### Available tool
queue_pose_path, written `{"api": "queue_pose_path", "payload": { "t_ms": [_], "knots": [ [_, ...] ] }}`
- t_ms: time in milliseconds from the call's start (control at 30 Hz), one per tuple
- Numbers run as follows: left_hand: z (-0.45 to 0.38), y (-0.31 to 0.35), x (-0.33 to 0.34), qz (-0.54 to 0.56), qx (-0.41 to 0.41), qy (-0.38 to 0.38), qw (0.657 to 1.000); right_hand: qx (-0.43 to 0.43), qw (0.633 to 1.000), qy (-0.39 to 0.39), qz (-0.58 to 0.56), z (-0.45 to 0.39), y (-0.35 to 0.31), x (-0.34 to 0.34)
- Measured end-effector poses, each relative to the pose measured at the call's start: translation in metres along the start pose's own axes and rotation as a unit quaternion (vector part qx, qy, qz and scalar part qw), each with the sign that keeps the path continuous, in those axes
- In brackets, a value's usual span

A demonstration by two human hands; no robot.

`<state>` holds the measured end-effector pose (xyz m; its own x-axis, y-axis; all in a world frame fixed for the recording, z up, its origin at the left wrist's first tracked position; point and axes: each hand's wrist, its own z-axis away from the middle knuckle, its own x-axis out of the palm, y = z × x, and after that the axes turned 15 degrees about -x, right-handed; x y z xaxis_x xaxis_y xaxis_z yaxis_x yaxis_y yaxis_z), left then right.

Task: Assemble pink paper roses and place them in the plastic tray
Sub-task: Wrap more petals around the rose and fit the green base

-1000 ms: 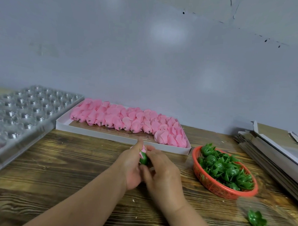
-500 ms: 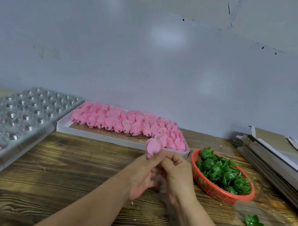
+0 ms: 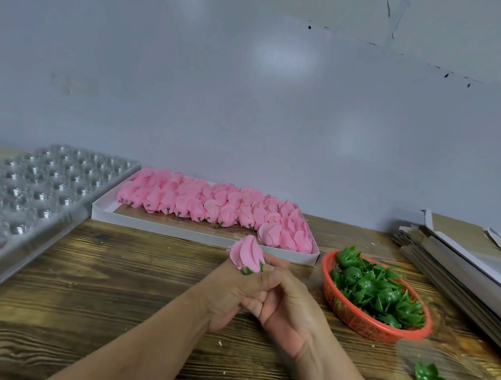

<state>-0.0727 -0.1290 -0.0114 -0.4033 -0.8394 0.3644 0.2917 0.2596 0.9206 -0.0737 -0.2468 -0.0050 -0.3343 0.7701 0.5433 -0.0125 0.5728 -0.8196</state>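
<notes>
Rose [image 3: 247, 254] pinched at its green base between both hands above the table [image 3: 102, 275], pink bud pointing up and away. Left hand [image 3: 233, 292] curled round the base from the left, thumb up beside the petals; right hand [image 3: 288, 309] pressed against it from the right, fingers folded onto the same base. Behind, close by: white box [image 3: 156, 224] packed with rows of pink buds [image 3: 214, 205]. Far left: clear plastic tray [image 3: 40, 186] of round cells, well apart from the held rose. Right of the hands: red basket [image 3: 361, 324] heaped with green calyxes [image 3: 374, 290]. One loose calyx [image 3: 430, 377] on the wood near the bottom right corner. Stacked flat cardboard [image 3: 453, 262] along the right edge.
</notes>
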Motion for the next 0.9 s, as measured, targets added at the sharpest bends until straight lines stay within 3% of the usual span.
{"api": "queue_pose_path", "payload": {
  "t_ms": [200, 467, 533, 600, 633, 733, 900],
  "knots": [
    [0.003, 0.003, 0.000, 0.010, -0.008, 0.003, 1.000, 0.000, 0.999, -0.039, -0.021, 0.001, 0.000, 0.003],
    [0.004, 0.000, 0.006, 0.013, 0.013, 0.021, 1.000, 0.003, 1.000, -0.008, -0.014, -0.001, 0.002, -0.003],
    [0.002, 0.000, 0.007, 0.038, 0.006, 0.033, 0.999, -0.017, 0.999, 0.021, 0.020, 0.000, 0.003, 0.000],
    [-0.001, 0.001, 0.007, 0.084, 0.000, 0.048, 0.995, -0.090, 0.986, 0.061, 0.130, 0.000, 0.006, 0.001],
    [-0.003, 0.002, 0.006, 0.104, -0.006, 0.055, 0.993, -0.148, 0.963, 0.072, 0.214, 0.001, 0.008, 0.001],
    [-0.007, 0.003, 0.007, 0.160, -0.016, 0.078, 0.984, -0.286, 0.849, 0.034, 0.443, 0.005, 0.016, 0.004],
    [-0.008, 0.002, 0.015, 0.228, -0.048, 0.071, 0.970, -0.392, 0.710, 0.028, 0.584, 0.004, 0.019, -0.001]
  ]
}}
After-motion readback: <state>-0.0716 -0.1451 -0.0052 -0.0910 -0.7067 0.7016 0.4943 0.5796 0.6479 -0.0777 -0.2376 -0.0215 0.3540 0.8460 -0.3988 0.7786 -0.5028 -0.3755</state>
